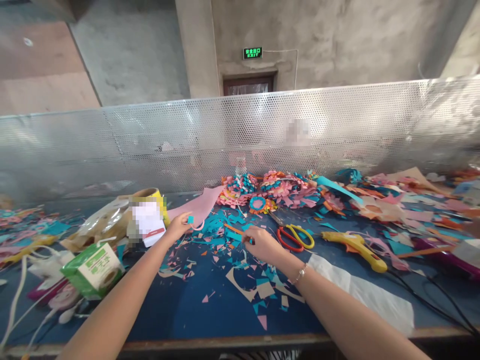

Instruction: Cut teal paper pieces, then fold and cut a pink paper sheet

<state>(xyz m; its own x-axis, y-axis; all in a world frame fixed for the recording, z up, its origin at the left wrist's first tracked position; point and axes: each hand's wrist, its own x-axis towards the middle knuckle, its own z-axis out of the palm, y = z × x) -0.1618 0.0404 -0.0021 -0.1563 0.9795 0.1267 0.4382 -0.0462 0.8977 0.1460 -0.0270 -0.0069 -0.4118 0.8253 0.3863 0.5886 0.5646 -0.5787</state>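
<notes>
— what's she holding?

— the left hand (179,225) pinches a small teal square (190,219) between thumb and fingertip, with a pink paper ring (197,226) hanging just under it. the right hand (262,243) is closed low over the scraps (225,235) on the blue table (180,310), fingertips at an orange strip (233,229); i can't tell if it grips it.

— tricky stuff?

— i'd guess feather-light and soft, easy to crease; best taken by an edge, gently.

— and around them?

— one pair of scissors (294,236) just beyond the right hand, one yellow glue gun (354,245) further right, one green carton (93,267) and one tape roll (150,197) to the left. paper flowers (270,190) heaped by the mesh screen (150,145), too bunched to count.
</notes>
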